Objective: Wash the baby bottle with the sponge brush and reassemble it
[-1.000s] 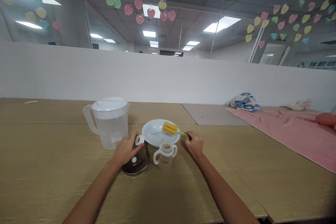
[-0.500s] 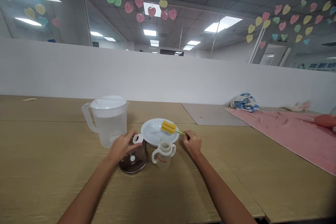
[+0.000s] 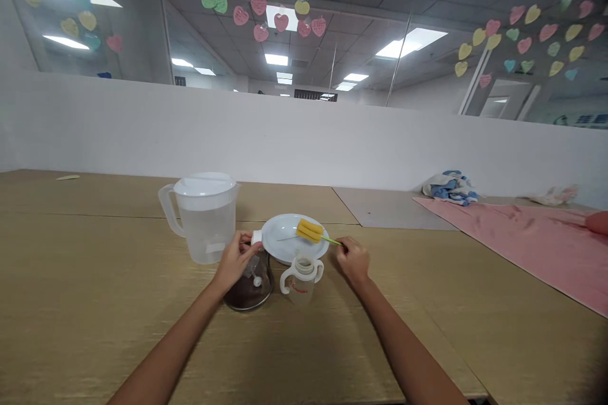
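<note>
My left hand (image 3: 232,261) is closed around the top of a clear jar (image 3: 251,285) with dark brown contents, gripping its white lid piece. My right hand (image 3: 354,260) is pinched on the green handle of a yellow sponge brush (image 3: 309,230), whose head rests on a white plate (image 3: 285,244). A small clear baby bottle (image 3: 301,278) with two white handles stands open-topped between my hands, in front of the plate. A clear plastic pitcher (image 3: 206,218) with a white lid holds water just behind my left hand.
The wooden table (image 3: 95,304) runs to a white partition wall (image 3: 304,139) at the back. A pink cloth (image 3: 532,234) lies at the right, with a blue-and-white bundle (image 3: 449,185) behind it and a grey mat (image 3: 384,207) beside it.
My left hand has shifted on the jar's top, and the white lid piece now points toward the plate. My right hand stays on the brush handle. The view has shifted slightly.
</note>
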`<state>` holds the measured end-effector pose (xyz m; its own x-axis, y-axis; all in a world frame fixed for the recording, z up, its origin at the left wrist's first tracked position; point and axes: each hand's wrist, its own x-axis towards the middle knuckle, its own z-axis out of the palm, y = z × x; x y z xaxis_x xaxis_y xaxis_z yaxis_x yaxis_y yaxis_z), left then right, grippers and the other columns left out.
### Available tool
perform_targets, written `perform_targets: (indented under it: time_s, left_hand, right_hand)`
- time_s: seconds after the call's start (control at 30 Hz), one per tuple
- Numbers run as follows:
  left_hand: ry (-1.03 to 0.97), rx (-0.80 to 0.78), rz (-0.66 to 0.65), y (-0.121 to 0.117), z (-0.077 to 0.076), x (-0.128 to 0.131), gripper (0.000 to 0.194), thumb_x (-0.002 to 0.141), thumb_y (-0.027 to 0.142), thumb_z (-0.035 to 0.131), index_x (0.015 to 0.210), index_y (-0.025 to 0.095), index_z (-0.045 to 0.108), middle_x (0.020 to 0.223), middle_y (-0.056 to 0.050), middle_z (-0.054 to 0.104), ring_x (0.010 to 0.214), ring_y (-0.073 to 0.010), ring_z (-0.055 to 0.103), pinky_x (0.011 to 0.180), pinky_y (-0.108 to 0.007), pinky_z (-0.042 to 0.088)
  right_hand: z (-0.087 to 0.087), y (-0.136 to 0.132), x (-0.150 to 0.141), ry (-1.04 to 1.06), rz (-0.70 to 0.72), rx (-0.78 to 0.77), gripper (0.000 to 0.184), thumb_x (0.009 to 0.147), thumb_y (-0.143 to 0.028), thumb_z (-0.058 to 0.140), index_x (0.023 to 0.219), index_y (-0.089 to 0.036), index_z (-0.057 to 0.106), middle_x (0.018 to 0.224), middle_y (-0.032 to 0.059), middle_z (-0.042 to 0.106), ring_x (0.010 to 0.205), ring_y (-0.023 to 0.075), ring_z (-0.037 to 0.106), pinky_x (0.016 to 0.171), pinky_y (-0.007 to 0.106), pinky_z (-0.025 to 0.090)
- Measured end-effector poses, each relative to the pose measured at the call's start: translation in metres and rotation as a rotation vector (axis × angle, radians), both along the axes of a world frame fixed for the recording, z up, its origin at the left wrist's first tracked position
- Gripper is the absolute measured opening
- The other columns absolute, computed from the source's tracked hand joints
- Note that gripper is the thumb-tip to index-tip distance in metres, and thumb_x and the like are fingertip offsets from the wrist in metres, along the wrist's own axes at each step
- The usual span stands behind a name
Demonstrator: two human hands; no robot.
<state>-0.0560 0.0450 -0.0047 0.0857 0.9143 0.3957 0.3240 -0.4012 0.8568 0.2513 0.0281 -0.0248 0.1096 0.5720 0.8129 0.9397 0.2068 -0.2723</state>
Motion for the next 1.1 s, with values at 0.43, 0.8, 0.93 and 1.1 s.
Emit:
perform_targets:
  time_s: [0.43, 0.8, 0.93, 1.1]
  left_hand:
    - [0.641, 0.114, 0.192, -0.011, 0.008, -0.012, 0.034, 0.079, 0.050, 0.049, 0.098, 0.022, 0.049, 0.097, -0.005, 0.064, 0.082, -0.0205, 0.062, 0.064, -0.027, 0.042]
    - [0.559, 0.239, 0.124, 0.000, 0.037, 0.023, 0.039, 0.077, 0.044, 0.056, 0.107, 0.019, 0.049, 0.108, -0.008, 0.061, 0.102, -0.0221, 0.056, 0.086, -0.033, 0.042]
    - [0.970, 0.104, -0.009, 0.012, 0.058, 0.057, 0.045, 0.072, 0.038, 0.063, 0.111, 0.019, 0.052, 0.109, -0.010, 0.062, 0.104, -0.0250, 0.055, 0.087, -0.034, 0.041]
    - [1.157, -0.044, -0.133, 0.022, 0.064, 0.085, 0.035, 0.059, 0.024, 0.071, 0.092, 0.017, 0.065, 0.097, -0.012, 0.068, 0.090, -0.0269, 0.061, 0.076, -0.033, 0.046]
  right_hand:
    - [0.000, 0.000, 0.001, 0.014, -0.009, -0.006, 0.028, 0.070, -0.017, 0.039, 0.071, -0.017, 0.067, 0.070, 0.0036, 0.067, 0.063, 0.0154, 0.058, 0.057, 0.023, 0.037]
    - [0.003, -0.001, 0.002, 0.029, -0.021, 0.045, 0.028, 0.071, -0.016, 0.038, 0.069, -0.018, 0.066, 0.070, 0.0041, 0.066, 0.062, 0.0148, 0.056, 0.056, 0.023, 0.036]
    - [0.003, -0.002, 0.003, 0.031, -0.007, 0.041, 0.027, 0.070, -0.016, 0.039, 0.070, -0.018, 0.066, 0.070, 0.0035, 0.066, 0.062, 0.0147, 0.057, 0.056, 0.023, 0.036]
    - [0.005, -0.004, -0.001, 0.044, 0.012, 0.067, 0.028, 0.070, -0.015, 0.038, 0.070, -0.018, 0.066, 0.069, 0.0036, 0.066, 0.064, 0.0149, 0.057, 0.058, 0.023, 0.037]
